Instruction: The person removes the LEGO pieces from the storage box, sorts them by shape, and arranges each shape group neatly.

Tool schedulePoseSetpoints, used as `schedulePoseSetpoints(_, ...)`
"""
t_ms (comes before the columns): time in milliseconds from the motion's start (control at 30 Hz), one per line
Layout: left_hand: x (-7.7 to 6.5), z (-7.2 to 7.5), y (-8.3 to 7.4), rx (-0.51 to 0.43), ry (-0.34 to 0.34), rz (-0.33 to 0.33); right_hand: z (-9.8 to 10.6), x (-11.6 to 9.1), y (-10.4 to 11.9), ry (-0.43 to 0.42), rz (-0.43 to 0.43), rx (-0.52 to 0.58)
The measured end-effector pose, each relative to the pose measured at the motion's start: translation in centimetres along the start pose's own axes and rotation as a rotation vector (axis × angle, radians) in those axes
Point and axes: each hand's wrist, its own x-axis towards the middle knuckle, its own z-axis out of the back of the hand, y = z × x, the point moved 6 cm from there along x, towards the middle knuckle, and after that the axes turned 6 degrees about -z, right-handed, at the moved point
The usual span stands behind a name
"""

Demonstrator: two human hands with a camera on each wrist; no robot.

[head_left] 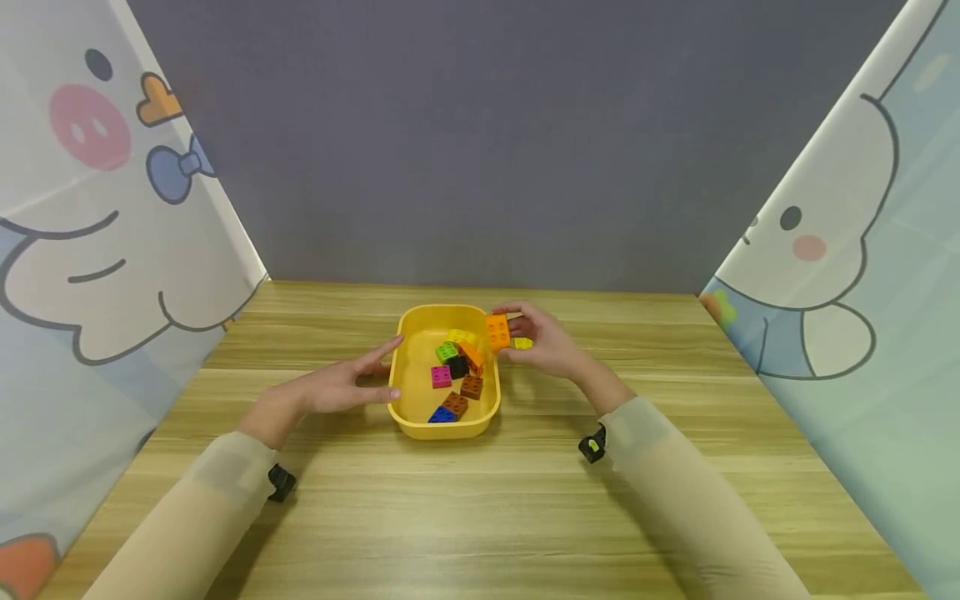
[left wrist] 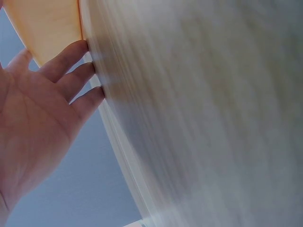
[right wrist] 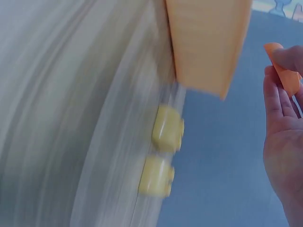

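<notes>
My right hand [head_left: 546, 343] pinches an orange building block [head_left: 498, 332] with studs, at the right rim of a yellow plastic bin [head_left: 406, 430]. In the right wrist view the orange block [right wrist: 286, 71] is between thumb and fingers, raised above the table. My left hand [head_left: 339, 387] has its fingers spread at the bin's left side, thumb and index fingertips right at the rim. Inside the bin lie several blocks, among them a magenta block [head_left: 441, 377], a black block [head_left: 457, 367], a lime block [head_left: 447, 351] and a blue block [head_left: 442, 415].
Two yellow blocks [right wrist: 166, 130] stand on the table beside the bin's right side; in the head view the right hand partly covers that yellow area. The wood-grain table [head_left: 450, 517] ends at a grey back wall [head_left: 480, 142]. Cartoon-printed cloths flank both sides.
</notes>
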Motion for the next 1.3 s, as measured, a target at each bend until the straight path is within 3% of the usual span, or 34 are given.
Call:
schedulePoseSetpoints(300,-0.1,0.0,0.1,-0.003,0.001,0.007,5.5,-2.5,-2.5,-0.112,-0.094,0.031)
schedulePoseSetpoints(500,-0.1,0.0,0.2,-0.003,0.004,0.018,7.9,-3.5,-4.4,-0.147,-0.131,0.037)
schedulePoseSetpoints(667,-0.1,0.1,0.2,-0.008,0.003,0.017,8.9,-4.1,-6.0,-0.132,-0.211,0.008)
schedulePoseSetpoints(833,-0.1,0.0,0.1,-0.014,0.002,0.008,9.6,-4.7,-7.7,-0.108,-0.286,-0.094)
schedulePoseSetpoints(1300,0.0,0.0,0.0,-0.006,0.003,0.008,10.1,-5.5,-10.4,-0.028,-0.387,-0.256)
